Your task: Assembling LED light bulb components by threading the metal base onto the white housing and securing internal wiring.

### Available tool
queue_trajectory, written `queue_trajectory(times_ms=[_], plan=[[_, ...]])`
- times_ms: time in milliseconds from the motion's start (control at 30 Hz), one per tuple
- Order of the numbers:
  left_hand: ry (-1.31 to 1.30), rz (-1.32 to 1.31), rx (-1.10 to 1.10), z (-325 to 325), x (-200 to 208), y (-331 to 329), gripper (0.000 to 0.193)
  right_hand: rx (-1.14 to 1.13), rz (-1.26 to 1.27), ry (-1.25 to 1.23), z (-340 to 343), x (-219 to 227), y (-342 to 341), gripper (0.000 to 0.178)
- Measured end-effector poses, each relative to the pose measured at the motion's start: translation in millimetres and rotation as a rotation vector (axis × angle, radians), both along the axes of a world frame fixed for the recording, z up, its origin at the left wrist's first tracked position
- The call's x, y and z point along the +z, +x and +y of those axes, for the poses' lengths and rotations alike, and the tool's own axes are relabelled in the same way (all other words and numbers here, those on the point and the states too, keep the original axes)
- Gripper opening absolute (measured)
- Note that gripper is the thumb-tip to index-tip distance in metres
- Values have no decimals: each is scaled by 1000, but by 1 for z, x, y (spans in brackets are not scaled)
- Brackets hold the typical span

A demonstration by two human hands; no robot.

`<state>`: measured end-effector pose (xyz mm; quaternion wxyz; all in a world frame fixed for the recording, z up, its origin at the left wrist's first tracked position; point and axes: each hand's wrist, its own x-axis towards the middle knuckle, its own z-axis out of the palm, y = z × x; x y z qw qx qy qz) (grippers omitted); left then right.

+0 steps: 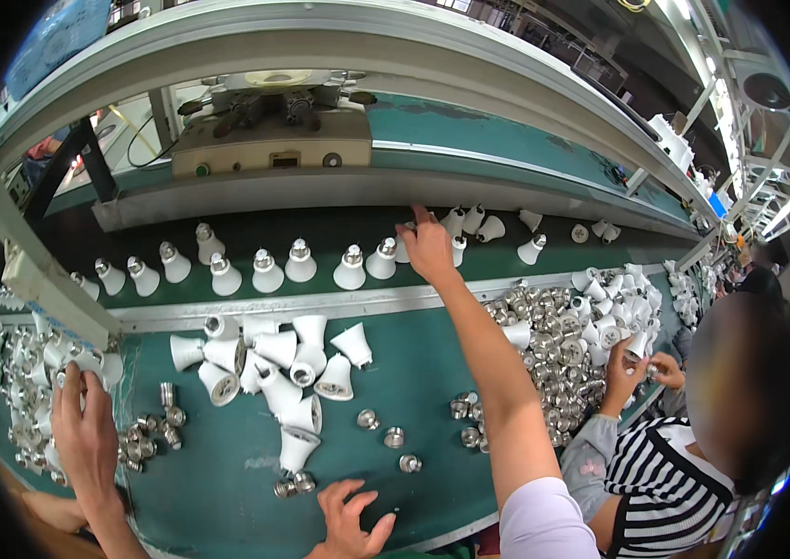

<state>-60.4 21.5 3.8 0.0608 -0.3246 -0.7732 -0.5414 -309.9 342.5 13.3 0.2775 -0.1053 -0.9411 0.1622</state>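
My right arm stretches across to the dark conveyor belt, where my right hand (429, 250) closes on a white light bulb housing (402, 250), mostly hidden by the fingers. To its left, white bulbs with silver screw caps (350, 268) stand upright in staggered rows. At the lower edge my left hand (348, 524) hovers over the green bench or rests on it, fingers apart and holding nothing. Above it lie loose metal screw caps (394, 437) and a pair of caps (293, 484). A heap of white bulb housings (274, 349) lies on the bench between my hands and the belt.
Right of my arm is a big pile of caps (544, 373) and housings, where a co-worker's hands (626, 368) hold a housing. At left, another person's hand (83, 429) is at more housings. A metal rail (283, 312) edges the belt; a beige machine (274, 144) stands behind.
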Motion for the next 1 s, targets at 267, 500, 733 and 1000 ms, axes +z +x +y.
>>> queue_trajectory(times_ms=[267,500,733,1000], plan=[[-866,721,478,-109,98,-240,21,-178,206,283,36,-53,-39,44],[-812,606,82,-74,68,-310,6,-281,71,386,28,-61,-43,46],[-573,617,-40,-15,62,-265,7,-126,427,-173,-5,3,21,63],[377,-574,-272,-2,-20,-7,36,456,184,-818,-119,27,208,42]])
